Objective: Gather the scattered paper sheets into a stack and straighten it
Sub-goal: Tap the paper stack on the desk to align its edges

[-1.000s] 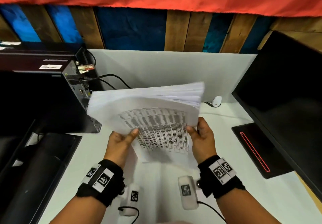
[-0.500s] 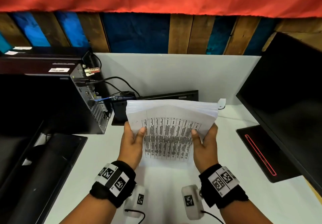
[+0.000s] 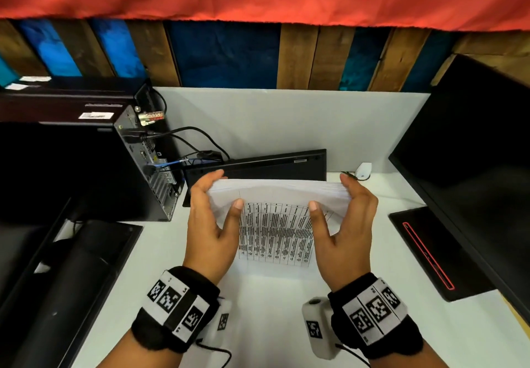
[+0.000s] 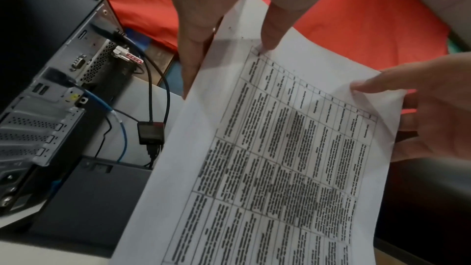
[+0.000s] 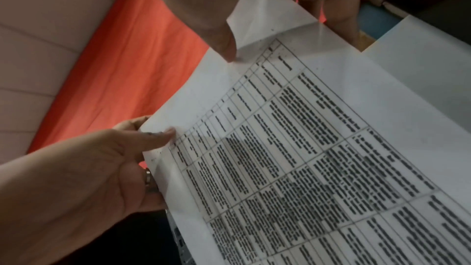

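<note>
The paper stack (image 3: 276, 224) stands on edge on the white desk (image 3: 401, 310), pinched at its sides by the left hand (image 3: 210, 224) and right hand (image 3: 342, 230); gathering looks finished, squaring underway; next, probably tapping the lower edge level.

black wristbands (image 3: 175, 309), white coded tags, grey wrist cameras (image 3: 317, 326)

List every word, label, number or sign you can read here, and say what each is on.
Nothing reads clearly.
Paper stack: printed table, text blurred.
Wrist bands: square code markers; small characters beside them too small.
Computer tower: white sticker, too small.
Wrist camera: code marker, no words.
Both hands, left hand and right hand, hold the stack.
</note>
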Demonstrator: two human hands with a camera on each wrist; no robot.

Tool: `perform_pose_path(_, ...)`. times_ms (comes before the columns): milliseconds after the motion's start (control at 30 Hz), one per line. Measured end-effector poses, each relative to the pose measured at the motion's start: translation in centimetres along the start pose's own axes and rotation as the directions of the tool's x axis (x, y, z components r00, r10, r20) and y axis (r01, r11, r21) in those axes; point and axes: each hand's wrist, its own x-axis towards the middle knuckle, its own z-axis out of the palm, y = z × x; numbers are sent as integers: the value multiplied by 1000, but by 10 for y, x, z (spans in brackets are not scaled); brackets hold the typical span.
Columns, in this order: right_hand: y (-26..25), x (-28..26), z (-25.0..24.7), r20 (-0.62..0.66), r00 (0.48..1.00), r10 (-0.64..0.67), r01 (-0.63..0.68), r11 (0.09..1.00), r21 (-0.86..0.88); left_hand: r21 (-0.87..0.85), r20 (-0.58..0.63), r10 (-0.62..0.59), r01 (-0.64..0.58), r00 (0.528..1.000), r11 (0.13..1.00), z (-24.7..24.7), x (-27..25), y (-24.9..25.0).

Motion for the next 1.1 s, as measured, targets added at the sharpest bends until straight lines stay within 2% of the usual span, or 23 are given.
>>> perform_pose_path(67, 3, -1, 0, 22, 998, 61, -63, 993, 103, -105, -19, -31, 29, 999, 994, 0, -1, -6)
perform_pose_path(133, 8, -2, 0, 63, 984, 169, -179, 952, 249, -151, 34, -123, 127, 992, 980, 1, -4, -15)
perform_pose_path(200, 14, -1, 2, 90, 970, 226, -242, 936, 255, -118, 86, -211, 220, 974, 968, 2, -7, -26)
perform_pose_path(233, 16, 1, 4, 92, 966, 243, -258, 938, 232, -70, 77, -222, 227, 972, 971, 4, -8, -28)
perform_pose_path(333, 14, 3, 7, 67, 960, 274, -282, 931, 230, 1, -8, -178, 178, 984, 984, 9, -7, -22)
perform_pose_path(500, 5, -1, 1, -8, 982, 191, -183, 948, 260, -37, -64, -90, 87, 994, 995, 12, -7, -5)
perform_pose_path(600, 13, -9, -1, 16, 981, 195, -193, 952, 238, -57, -38, -109, 106, 993, 993, 15, -16, -9)
perform_pose_path(733, 48, -21, 5, 104, 941, 321, -337, 905, 258, -34, 61, -150, 153, 987, 988, 23, -31, -31)
perform_pose_path(800, 70, -29, 9, 174, 903, 393, -425, 877, 223, 35, 111, -207, 204, 972, 978, 26, -39, -53)
perform_pose_path(900, 91, -41, 16, 243, 845, 477, -509, 856, 90, 139, 185, -340, 318, 922, 938, 28, -53, -80)
perform_pose_path(1100, 93, -19, 4, 175, 820, 546, -534, 838, -113, 355, 197, -425, 340, 884, 871, 55, -46, -78)
